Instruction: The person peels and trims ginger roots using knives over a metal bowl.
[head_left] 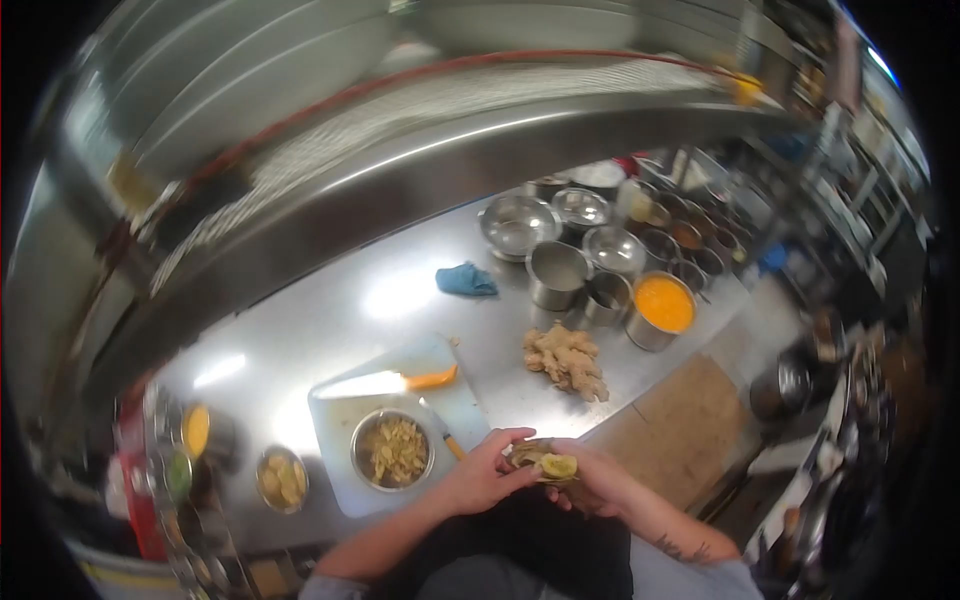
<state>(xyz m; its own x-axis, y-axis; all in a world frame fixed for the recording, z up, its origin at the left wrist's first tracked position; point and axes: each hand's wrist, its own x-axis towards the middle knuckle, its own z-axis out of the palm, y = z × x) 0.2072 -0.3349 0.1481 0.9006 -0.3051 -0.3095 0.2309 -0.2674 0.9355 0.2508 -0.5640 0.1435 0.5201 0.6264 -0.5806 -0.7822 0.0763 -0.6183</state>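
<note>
My left hand and my right hand meet at the front edge of the steel counter. Between them is a piece of ginger with a yellow cut face, brownish around it; both hands' fingers are closed on it. To the left, a steel bowl of ginger pieces stands on a white cutting board. A large knife with an orange handle lies at the board's back, and a small knife lies beside the bowl. Whole ginger root sits on the counter behind my hands.
A blue cloth lies near the counter's middle. Steel bowls and a pot of orange liquid stand at the back right. At the left are a small bowl of peeled pieces and an orange-filled container. A steel shelf runs above.
</note>
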